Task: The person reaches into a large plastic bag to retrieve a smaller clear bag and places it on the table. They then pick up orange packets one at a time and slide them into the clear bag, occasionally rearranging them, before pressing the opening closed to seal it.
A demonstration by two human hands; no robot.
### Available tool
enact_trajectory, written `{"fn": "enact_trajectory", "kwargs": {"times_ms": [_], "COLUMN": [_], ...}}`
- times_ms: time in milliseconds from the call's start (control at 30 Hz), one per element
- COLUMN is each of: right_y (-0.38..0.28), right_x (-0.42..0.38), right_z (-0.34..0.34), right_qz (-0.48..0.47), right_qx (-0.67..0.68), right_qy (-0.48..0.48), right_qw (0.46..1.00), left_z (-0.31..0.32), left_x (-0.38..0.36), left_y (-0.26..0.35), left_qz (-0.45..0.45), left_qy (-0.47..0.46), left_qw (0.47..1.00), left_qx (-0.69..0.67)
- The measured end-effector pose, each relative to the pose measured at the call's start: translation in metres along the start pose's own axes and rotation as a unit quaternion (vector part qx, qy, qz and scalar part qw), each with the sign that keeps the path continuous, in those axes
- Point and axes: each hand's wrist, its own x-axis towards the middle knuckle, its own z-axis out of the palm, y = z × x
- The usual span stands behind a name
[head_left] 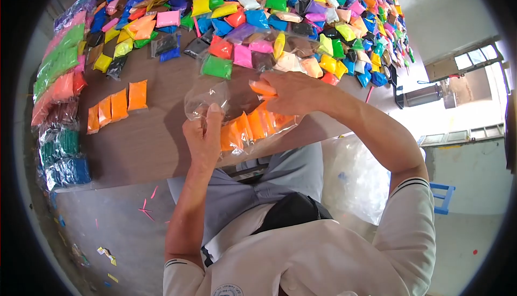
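Note:
My left hand [203, 137] pinches the edge of a clear plastic bag [207, 101] at the table's front edge. Inside the bag stands a row of orange packets [256, 124]. My right hand [285, 92] is closed on an orange packet [262, 87] above the right part of that row. To the left, several orange packets [112, 108] lie side by side on the brown table [156, 150]. A green packet [217, 67] and a pink packet [243, 56] lie just beyond the bag.
A large heap of coloured packets [301, 5] covers the far side of the table. Filled clear bags [59, 91] are lined up along the left edge. A big clear plastic sack [353, 172] is below the table on the right, near a blue stool [442, 198].

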Motion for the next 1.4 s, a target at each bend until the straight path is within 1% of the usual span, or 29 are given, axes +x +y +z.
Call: {"fn": "enact_trajectory", "kwargs": {"times_ms": [33,133,233,333,433,533,633,733,833,933,1033,1133,1233,1333,1400], "right_y": [0.001,0.000,0.003,0.006,0.003,0.013,-0.001,0.002,-0.005,0.004,0.002,-0.008,0.000,0.001,0.005], "right_x": [0.000,0.000,0.004,0.004,0.002,0.007,0.003,0.011,0.003,0.006,0.005,0.002,0.011,0.007,0.008], "right_z": [0.002,-0.002,-0.002,0.005,0.006,0.010,-0.005,-0.002,-0.003,0.009,0.010,-0.002,0.007,0.013,0.011], "right_qz": [-0.009,-0.024,-0.041,-0.069,-0.095,-0.168,-0.107,-0.148,-0.129,-0.121,-0.077,-0.043,-0.076,-0.111,-0.088], "right_qx": [0.015,0.031,0.002,-0.052,-0.139,-0.164,-0.119,0.010,0.091,0.103,0.102,0.027,-0.008,0.168,0.191], "right_qy": [0.019,-0.001,-0.018,0.013,0.035,0.089,0.074,0.186,0.225,0.196,0.141,0.103,0.144,0.206,0.209], "right_qw": [1.000,0.999,0.999,0.996,0.985,0.968,0.984,0.971,0.961,0.968,0.982,0.993,0.987,0.958,0.955], "left_z": [-0.001,-0.002,-0.001,-0.001,-0.001,0.001,0.000,0.000,0.000,-0.001,-0.001,-0.001,0.000,-0.002,-0.001], "left_x": [0.000,0.001,0.000,0.000,-0.001,-0.001,0.000,0.000,-0.001,-0.001,-0.001,-0.001,-0.001,0.000,0.000], "left_y": [-0.001,0.000,0.001,-0.001,0.004,0.003,0.002,0.004,0.002,0.005,0.003,0.004,0.004,0.001,-0.001], "left_qz": [0.007,0.006,0.000,-0.010,-0.018,-0.015,-0.010,-0.009,-0.021,-0.019,-0.017,-0.022,-0.025,-0.022,-0.031], "left_qy": [-0.002,-0.009,-0.011,-0.011,-0.016,-0.006,-0.009,-0.006,-0.006,-0.011,-0.009,-0.006,-0.002,-0.009,-0.007], "left_qw": [1.000,1.000,1.000,1.000,0.999,1.000,1.000,1.000,1.000,1.000,1.000,1.000,1.000,1.000,0.999], "left_qx": [0.016,0.012,-0.004,-0.018,-0.021,-0.018,-0.020,-0.008,-0.014,-0.002,-0.002,-0.011,-0.009,0.000,-0.004]}}
